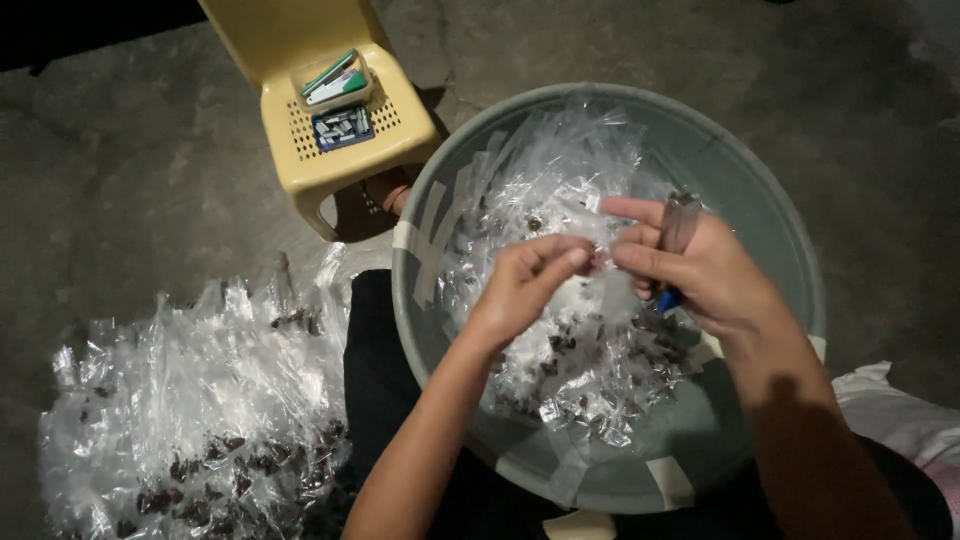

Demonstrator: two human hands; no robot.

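Clear plastic fills most of what I see: a heap of small packets [570, 330] with dark bits inside lies in a round grey basin [760, 200], patched on its rim with strips of pale tape. I have both hands over the middle of that basin. My left hand [525, 285] is nearly closed, thumb and fingertips pinched on a small clear packet [597, 262] held between the two hands. My right hand [700, 270] pinches the same packet from the other side with thumb and forefinger, and its other fingers are curled round a slim stapler [679, 225]. The stapler stands roughly upright, long axis running up and away from me, its shiny end pointing at the far rim and a blue end poking out below my palm. I cannot tell which way the packet's long axis runs. On the floor to my left lies a second pile of packets [200, 400]. Beyond the basin stands a yellow plastic chair [400, 130] with small boxes [340, 105] on its seat.
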